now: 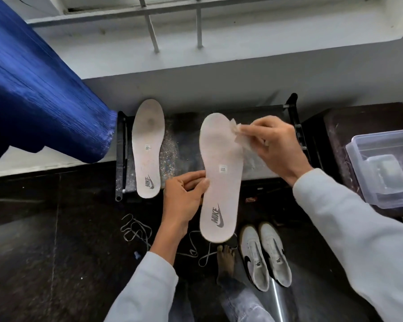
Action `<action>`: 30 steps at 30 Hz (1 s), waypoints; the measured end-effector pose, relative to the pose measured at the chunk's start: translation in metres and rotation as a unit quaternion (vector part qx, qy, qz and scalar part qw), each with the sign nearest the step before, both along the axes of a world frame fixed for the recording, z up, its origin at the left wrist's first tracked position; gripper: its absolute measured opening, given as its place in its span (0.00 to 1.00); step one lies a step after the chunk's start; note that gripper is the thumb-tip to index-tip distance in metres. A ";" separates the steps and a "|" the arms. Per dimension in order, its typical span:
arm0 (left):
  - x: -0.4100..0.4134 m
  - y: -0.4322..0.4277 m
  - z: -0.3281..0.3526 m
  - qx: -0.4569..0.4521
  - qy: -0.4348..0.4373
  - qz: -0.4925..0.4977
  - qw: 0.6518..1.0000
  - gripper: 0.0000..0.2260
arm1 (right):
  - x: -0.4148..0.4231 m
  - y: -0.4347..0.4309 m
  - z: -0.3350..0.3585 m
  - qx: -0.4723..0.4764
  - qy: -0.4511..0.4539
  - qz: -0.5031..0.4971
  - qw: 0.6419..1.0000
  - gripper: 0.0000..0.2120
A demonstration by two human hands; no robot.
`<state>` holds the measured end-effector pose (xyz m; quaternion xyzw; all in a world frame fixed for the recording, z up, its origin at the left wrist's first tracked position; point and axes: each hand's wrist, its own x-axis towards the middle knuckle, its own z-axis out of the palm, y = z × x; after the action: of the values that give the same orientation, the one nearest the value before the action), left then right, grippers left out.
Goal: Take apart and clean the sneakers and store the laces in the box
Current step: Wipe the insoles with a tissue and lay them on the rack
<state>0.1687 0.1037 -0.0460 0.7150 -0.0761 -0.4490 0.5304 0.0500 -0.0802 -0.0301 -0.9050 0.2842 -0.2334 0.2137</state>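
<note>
Your left hand [184, 198] pinches the side edge of a white insole [221, 182] printed "NIKE" with a swoosh at its heel. Your right hand [279, 145] pinches a crumpled wipe [238, 135] against its toe end. A second insole [148, 147] with the same print lies on the dark desk [186, 135]. The small square label on each is too blurred to read. The white sneakers [264, 254] with black swooshes stand on the floor [33, 252]; their tongue tags are illegible. Loose laces [135, 228] lie on the floor. The clear box [386, 168] at right is cut off by the frame.
</note>
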 end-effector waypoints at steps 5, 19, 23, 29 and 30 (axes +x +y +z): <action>-0.001 0.000 -0.001 -0.019 0.003 -0.003 1.000 0.14 | -0.021 0.068 0.026 0.003 -0.003 0.160 0.987 0.14; -0.002 0.001 -0.024 -0.052 -0.002 -0.012 0.999 0.13 | 0.011 0.008 0.000 -0.037 -0.009 -0.006 0.999 0.10; -0.002 0.000 -0.021 -0.055 -0.025 -0.023 0.998 0.14 | -0.009 0.055 -0.001 -0.047 0.066 0.260 0.962 0.17; -0.005 0.002 -0.022 -0.046 0.016 -0.032 0.998 0.14 | 0.018 -0.023 -0.038 -0.073 0.091 0.133 0.984 0.19; -0.005 0.002 -0.023 -0.043 0.016 -0.040 0.998 0.13 | 0.024 -0.039 -0.040 -0.117 0.098 0.093 0.984 0.22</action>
<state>0.1633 0.1059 -0.0692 0.6808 -0.1147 -0.4776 0.5433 0.0738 -0.1190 -0.0701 -0.9647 0.1894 -0.1542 0.0982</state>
